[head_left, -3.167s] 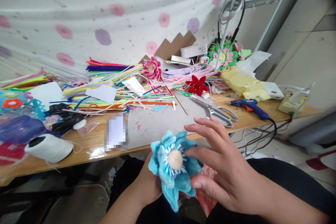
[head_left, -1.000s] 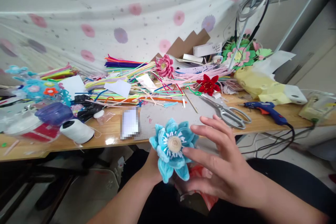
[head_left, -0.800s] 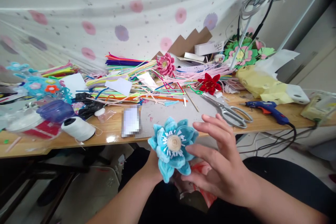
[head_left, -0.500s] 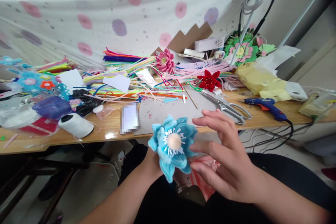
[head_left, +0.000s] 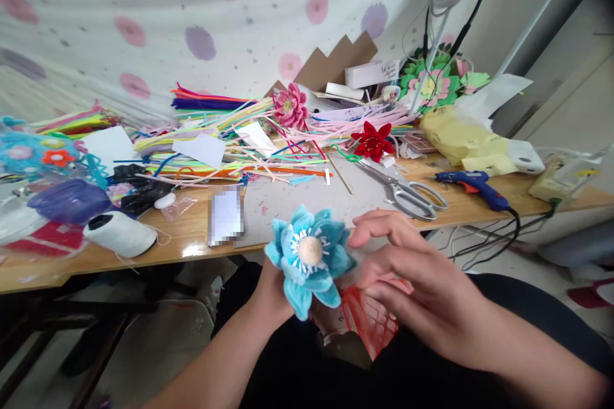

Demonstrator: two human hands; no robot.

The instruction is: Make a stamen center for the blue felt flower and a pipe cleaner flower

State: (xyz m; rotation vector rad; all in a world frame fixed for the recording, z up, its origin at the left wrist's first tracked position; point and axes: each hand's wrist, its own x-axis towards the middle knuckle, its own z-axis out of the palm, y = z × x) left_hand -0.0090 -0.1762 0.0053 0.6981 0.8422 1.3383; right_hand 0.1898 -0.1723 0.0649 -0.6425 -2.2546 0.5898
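A blue pipe-cleaner flower [head_left: 317, 273] with a pale round centre and short white stamens faces up in front of me, just below the table edge. My left hand [head_left: 274, 294] holds it from behind; the petals hide its fingers. Right of the petals is my right hand [head_left: 407, 271], its fingers bent and apart, with nothing seen between them. The index fingertip comes close to a petal, but I cannot tell whether it touches. Beneath the hands lies a red-and-clear plastic bag [head_left: 369, 319] over my lap.
On the wooden table [head_left: 187, 230] are scissors [head_left: 407, 195], a blue glue gun [head_left: 474, 185], a red flower [head_left: 373, 140], a pink flower [head_left: 291, 107] and a white thread spool [head_left: 122, 234]. Pipe cleaners [head_left: 215, 108] pile along the back. A grey board [head_left: 273, 211] lies in front.
My right hand's fingers have curled in more and its thumb has come away from the petals. The flower has tilted slightly. The whole view has shifted a little.
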